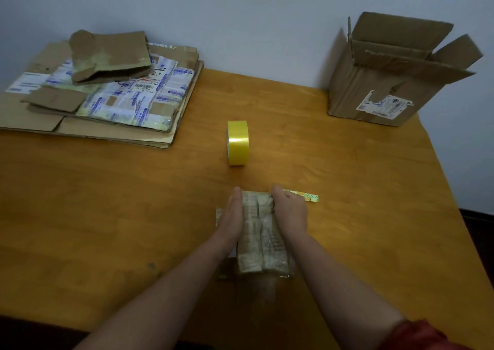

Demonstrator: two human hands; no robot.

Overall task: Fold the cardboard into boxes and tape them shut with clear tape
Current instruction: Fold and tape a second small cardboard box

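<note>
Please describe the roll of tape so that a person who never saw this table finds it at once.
Start at the wooden table. Near its middle, between the flat cardboard stack on the left and the open box on the right, the tape roll stands on its edge. It is the only glossy yellow ring.

A single wide-angle camera, worn on the person's head, looks forward and steeply down over the tabletop [347, 189]. It sits close. The left hand [232, 210] and right hand [290, 208] reach in from the near edge to a small taped box [260, 232] at lower centre. The view reaches the far wall [240, 15], with flattened cardboard [101, 103] far left and an open cardboard box [374, 90] far right.
</note>
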